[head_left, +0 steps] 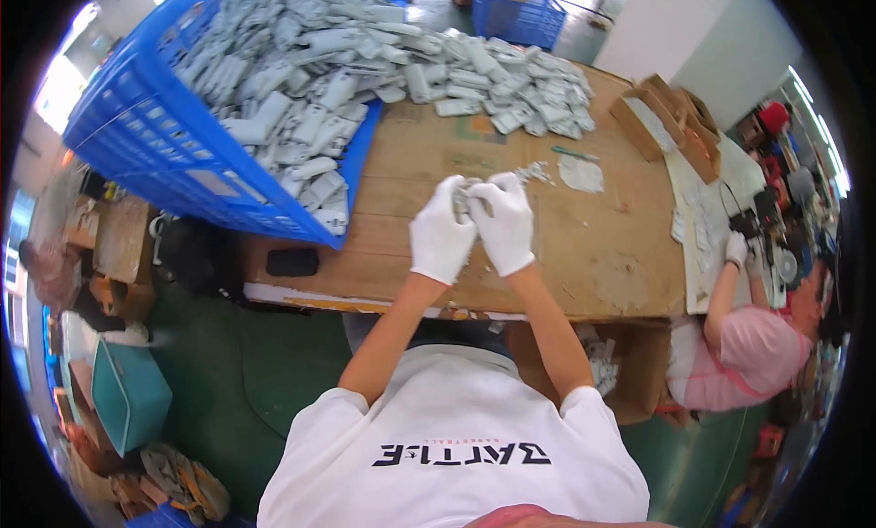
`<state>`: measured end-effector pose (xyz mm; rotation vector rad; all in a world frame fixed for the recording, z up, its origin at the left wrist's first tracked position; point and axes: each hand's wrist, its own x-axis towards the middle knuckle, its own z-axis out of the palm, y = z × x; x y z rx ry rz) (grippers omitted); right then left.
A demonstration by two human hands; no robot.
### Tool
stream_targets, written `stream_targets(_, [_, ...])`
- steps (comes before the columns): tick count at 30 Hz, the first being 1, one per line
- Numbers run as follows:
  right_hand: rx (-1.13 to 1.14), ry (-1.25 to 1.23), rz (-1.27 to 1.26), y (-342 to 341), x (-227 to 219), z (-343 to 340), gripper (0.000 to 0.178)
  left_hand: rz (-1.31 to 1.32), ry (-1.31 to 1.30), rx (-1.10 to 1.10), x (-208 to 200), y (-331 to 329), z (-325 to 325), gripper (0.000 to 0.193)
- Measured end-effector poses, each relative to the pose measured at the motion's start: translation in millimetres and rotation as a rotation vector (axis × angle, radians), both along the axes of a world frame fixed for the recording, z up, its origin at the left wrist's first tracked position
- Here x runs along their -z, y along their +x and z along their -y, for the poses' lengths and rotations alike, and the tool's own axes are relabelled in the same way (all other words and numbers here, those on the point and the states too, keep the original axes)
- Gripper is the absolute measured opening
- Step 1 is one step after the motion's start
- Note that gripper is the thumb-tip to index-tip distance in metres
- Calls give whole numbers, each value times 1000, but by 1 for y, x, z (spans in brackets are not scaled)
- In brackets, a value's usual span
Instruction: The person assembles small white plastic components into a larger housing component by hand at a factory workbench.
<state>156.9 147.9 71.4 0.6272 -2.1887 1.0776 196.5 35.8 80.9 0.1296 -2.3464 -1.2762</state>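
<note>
A wide wooden table (584, 254) fills the middle of the view, its near edge running just above the person's chest and its right end stopping beside a co-worker in a pink shirt (753, 355), who sits at the table's right end with a gloved hand (735, 248) raised over a cluttered bench. A big blue crate (137, 126) lies tipped on the table's left part, overhanging the left edge, and a heap of grey metal parts (365, 62) spills from it across the far side of the table toward the right. Brown cardboard boxes (671, 117) stand at the far right corner. A second blue crate (520, 17) sits beyond the table's far edge. A teal bin (128, 396) stands on the green floor at lower left, well apart from the table.

The bare stretch of wood lies between the heap and the near edge, and both hands work over its middle. A dark flat object (292, 261) lies near the front left edge, under the crate's lip.

The left hand (441, 231) and right hand (504, 222), both in white gloves, touch each other, fingers curled tight around one small grey part (467, 192) pinched between them above the table. A few loose scraps (534, 172) lie just right of the hands, beside a pale flat piece (581, 174).
</note>
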Motion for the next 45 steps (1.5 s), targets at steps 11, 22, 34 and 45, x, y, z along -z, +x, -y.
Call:
stream_targets(11, [-229, -425, 645, 0, -1, -25, 22, -96, 234, 183, 6, 11, -2, 43])
stream_targets(22, [-167, -213, 505, 24, -3, -12, 40, -12, 182, 76, 4, 3, -2, 15])
stream_targets(34, [-159, -282, 541, 27, 9, -16, 25, -19, 135, 87, 9, 6, -4, 15])
stream_targets(45, [-253, -504, 683, 18, 22, -10, 19, -59, 27, 170, 19, 4, 9, 30])
